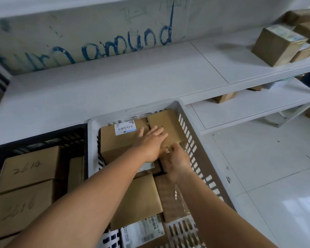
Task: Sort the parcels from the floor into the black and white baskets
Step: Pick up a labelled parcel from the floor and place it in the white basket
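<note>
Head view: left hand flat, fingers straight, pressing plain cardboard parcel at far right of white basket. Right hand curled on its near edge. Seat parcel level beside labelled parcel; black basket left.

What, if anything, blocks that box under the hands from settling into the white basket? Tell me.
Nothing visible blocks it. The box already lies inside the white basket, on other parcels; the left hand presses its top and the right hand holds its near edge.

Black basket left of white basket
</note>
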A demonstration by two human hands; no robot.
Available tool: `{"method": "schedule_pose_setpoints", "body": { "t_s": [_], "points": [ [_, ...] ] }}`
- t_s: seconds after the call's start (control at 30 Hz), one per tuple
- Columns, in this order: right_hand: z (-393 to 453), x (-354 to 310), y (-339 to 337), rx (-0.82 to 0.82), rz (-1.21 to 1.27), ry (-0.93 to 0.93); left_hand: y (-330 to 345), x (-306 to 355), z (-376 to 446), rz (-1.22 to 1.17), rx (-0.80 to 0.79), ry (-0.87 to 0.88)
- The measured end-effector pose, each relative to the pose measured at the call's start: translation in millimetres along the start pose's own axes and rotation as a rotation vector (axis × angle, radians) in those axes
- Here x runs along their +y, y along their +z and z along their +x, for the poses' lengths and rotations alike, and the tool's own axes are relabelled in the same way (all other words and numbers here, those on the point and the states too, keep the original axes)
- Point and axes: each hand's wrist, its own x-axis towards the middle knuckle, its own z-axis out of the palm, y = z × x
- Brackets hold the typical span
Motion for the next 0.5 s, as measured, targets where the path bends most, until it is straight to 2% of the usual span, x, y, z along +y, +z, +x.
{"method": "schedule_pose_setpoints", "body": {
  "t_s": [0.13,0.27,0.37,0.43,0.5],
  "points": [
    [4,-18,-1,-0.051,0.061,-0.001,-1,-4,-11,-0.076,0.075,-0.034],
    [-5,-5,-12,-0.069,-0.162,0.026,1,1,-48,-0.247,0.115,-0.109],
    [-13,22,-18,-0.082,-0.527,0.085,14,3,-91,-0.313,-0.049,-0.159],
    [-26,38,-19,-0.095,-0.704,0.099,34,0,-114,-0.187,-0.219,-0.191],
    [-32,54,-21,-0.121,-0.758,0.125,56,-6,-125,-0.068,-0.314,-0.203]
  ]
}}
